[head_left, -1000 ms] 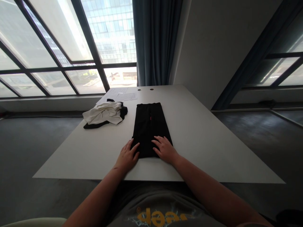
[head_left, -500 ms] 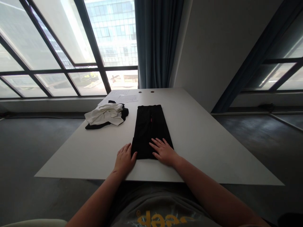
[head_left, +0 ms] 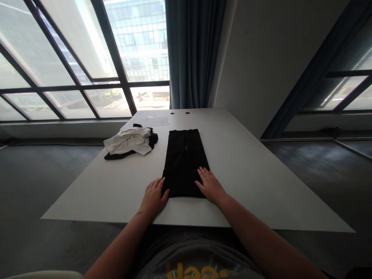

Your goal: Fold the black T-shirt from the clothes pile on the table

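Observation:
A pair of black pants [head_left: 183, 159] lies folded into a long flat rectangle on the white table [head_left: 247, 186], its waistband at the far end and a small red mark near the middle. My left hand [head_left: 155, 195] rests at the near left corner, thumb on the cloth and the other fingers along the side edge. At the near right corner, my right hand [head_left: 211, 185] lies on the fabric with its fingers spread. Both hands are open and hold nothing.
A crumpled heap of white and black clothing [head_left: 129, 141] lies on the table's left side. Behind it are sheets of paper [head_left: 157, 121]. Two small round dark spots [head_left: 187, 112] show near the far edge. A blue curtain [head_left: 194, 54] hangs beyond the table.
My right hand has slid right across the cloth, from nearer the middle to the right edge. My left hand stays at the left corner with hardly any shift.

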`<state>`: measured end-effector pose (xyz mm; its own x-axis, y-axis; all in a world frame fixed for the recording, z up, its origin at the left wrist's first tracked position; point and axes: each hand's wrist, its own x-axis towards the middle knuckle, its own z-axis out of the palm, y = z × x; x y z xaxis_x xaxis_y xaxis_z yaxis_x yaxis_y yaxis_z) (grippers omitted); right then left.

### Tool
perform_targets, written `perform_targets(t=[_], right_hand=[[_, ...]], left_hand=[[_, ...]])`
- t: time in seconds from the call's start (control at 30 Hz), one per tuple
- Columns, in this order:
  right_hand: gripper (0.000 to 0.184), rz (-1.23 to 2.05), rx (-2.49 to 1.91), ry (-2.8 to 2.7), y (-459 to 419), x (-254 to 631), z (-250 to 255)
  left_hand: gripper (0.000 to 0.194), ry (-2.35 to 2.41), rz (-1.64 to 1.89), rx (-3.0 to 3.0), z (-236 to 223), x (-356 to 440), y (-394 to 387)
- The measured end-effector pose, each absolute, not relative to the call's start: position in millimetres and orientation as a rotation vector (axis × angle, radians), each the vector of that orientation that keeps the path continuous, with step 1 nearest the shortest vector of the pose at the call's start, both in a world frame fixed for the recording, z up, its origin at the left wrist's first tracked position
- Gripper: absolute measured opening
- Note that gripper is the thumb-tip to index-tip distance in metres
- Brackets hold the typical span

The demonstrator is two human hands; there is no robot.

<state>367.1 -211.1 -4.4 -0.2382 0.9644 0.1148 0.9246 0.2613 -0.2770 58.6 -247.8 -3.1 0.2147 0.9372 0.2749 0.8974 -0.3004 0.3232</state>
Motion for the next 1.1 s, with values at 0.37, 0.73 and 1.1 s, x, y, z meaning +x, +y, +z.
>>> perform_targets(t=[0.37, 0.73, 1.1], right_hand=[[0.074, 0.081, -1.941, -2.085, -216, 390, -29], [0.055, -0.047, -1.687, -2.074, -246, 405, -3], [0.03, 0.067, -1.628, -2.107, -272, 413, 10]], left_hand=[[0.046, 1.86, 0.701, 2.299, 9, 59, -248], [0.039, 1.911, 0.656, 2.212, 18, 61, -250], [0.047, 1.732, 0.683, 2.27, 14, 47, -259]])
